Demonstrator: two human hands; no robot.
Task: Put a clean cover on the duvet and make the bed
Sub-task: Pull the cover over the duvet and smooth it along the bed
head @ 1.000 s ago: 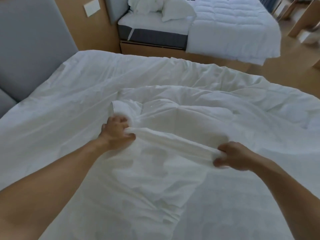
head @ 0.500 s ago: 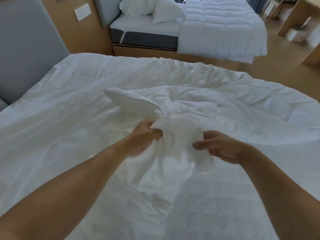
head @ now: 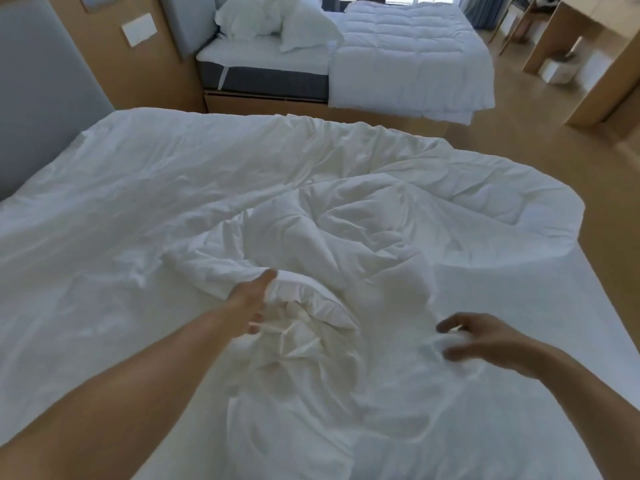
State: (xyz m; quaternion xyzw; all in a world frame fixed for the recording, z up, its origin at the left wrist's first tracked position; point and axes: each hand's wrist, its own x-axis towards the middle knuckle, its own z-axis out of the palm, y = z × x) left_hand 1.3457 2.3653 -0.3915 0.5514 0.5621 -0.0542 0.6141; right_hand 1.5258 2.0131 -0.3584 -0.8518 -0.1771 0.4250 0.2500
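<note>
A white duvet cover (head: 194,188) lies spread and wrinkled over the near bed, bunched into folds in the middle. My left hand (head: 254,301) grips a thick bunched fold of the cover (head: 311,303), thumb on top and fingers tucked under the cloth. My right hand (head: 485,341) is blurred and hovers just over the flatter cloth to the right. Its fingers are loosely curved and spread, and no fold is clearly held. The duvet's puffy rounded edge (head: 540,216) hangs over the bed's right side.
A grey headboard (head: 41,98) stands at the left. Across a strip of wooden floor (head: 540,143) is a second bed (head: 408,57) with a quilted duvet and piled pillows (head: 273,22). Wooden furniture (head: 602,64) stands at the far right.
My hands have moved apart. The right hand has let go of the fold and dropped lower to the right. The left hand still grips the bunched cloth. The view has tilted up.
</note>
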